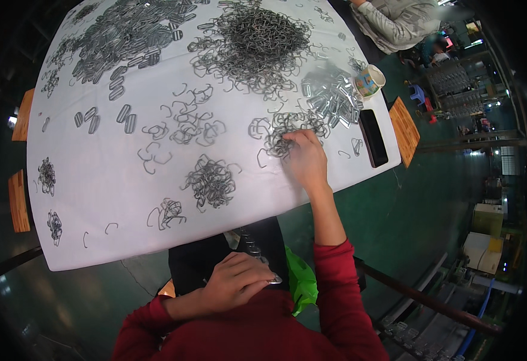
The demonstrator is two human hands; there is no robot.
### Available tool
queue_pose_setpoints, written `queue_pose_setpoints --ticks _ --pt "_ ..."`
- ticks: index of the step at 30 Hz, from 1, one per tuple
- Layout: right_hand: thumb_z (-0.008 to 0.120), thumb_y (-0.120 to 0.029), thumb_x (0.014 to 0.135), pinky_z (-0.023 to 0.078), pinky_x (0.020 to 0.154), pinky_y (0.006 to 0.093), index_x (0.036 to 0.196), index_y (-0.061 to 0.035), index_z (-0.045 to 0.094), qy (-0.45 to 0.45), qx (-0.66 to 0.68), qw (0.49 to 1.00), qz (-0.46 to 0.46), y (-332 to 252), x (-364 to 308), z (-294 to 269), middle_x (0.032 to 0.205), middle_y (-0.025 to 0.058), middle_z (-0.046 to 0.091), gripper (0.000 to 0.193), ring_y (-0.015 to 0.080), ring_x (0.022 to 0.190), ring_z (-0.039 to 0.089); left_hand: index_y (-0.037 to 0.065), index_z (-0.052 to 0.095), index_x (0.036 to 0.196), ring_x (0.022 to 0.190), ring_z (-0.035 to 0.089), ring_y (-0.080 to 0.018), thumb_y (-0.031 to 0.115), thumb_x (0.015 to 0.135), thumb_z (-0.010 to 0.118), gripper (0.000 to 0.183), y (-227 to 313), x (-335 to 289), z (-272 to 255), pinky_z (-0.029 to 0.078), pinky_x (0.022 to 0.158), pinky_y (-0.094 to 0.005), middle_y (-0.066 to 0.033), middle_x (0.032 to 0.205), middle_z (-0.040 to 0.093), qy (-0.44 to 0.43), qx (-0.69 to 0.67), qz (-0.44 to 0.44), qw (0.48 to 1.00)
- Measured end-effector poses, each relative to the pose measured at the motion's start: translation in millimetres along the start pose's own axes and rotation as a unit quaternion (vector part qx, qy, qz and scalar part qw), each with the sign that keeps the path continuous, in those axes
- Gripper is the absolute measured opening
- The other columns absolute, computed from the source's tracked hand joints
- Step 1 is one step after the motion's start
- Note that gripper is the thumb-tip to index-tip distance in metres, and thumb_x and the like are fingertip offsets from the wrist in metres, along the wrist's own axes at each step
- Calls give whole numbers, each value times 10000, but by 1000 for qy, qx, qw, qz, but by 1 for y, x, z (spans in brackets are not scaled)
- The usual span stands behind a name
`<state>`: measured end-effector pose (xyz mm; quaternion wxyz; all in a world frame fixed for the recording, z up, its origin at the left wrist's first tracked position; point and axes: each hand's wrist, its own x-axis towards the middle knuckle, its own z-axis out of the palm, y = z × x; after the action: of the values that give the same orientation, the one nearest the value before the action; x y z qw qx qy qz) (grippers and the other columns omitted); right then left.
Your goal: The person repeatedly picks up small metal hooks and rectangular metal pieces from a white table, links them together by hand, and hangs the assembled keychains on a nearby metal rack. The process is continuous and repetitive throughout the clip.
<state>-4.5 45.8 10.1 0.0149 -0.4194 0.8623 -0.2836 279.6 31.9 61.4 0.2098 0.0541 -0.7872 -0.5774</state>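
My left hand is held over my lap, its fingers closed on a shiny metal buckle. A string of similar metal pieces runs from beside that hand toward the table edge; the hand hides how they join. My right hand rests on the table with its fingertips pinched together in a small pile of bent wire hooks. What those fingertips hold, if anything, is too small to make out. Nearby lie a denser clump of wire hooks and a loose spread of them.
A big heap of wire hooks and a mound of oval slotted buckles cover the far side. To the right are a clear bag of metal pieces, a paper cup and a dark phone-like slab. Another person's sleeve shows beyond.
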Motion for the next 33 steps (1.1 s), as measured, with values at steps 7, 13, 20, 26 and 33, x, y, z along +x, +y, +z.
queue_pose_setpoints --ticks 7,13,20,26,33 --pt "543 61 806 492 832 395 1002 -94 692 31 8 995 92 28 14 -15 1055 105 595 292 305 992 592 102 700 929 830 658 -206 41 758 743 187 1 0 1 491 745 -313 -36 889 686 7 6 1 1000" --pt "524 91 810 492 775 385 1010 -114 711 37 8 999 -3 37 26 -9 985 105 597 341 287 870 606 97 698 925 823 650 -206 45 755 748 185 0 0 1 481 721 -312 -40 896 683 10 8 3 1000" --pt "580 19 826 502 792 414 1002 -128 708 -50 22 998 31 28 41 -9 994 105 596 263 304 914 618 92 697 913 821 648 -204 43 754 751 175 1 0 2 478 713 -312 -39 892 682 11 10 -3 1000" --pt "639 -80 835 515 765 420 957 -100 716 -35 14 997 67 31 47 -2 962 115 649 146 301 864 654 89 697 912 824 653 -206 38 749 752 179 1 0 2 487 726 -314 -41 888 683 5 8 -8 1000" --pt "750 -256 796 526 746 368 897 -82 742 -104 -12 984 146 19 68 5 862 119 724 201 256 810 691 89 695 923 835 656 -214 35 746 753 193 1 1 2 493 740 -317 -45 894 682 4 8 -6 1000"
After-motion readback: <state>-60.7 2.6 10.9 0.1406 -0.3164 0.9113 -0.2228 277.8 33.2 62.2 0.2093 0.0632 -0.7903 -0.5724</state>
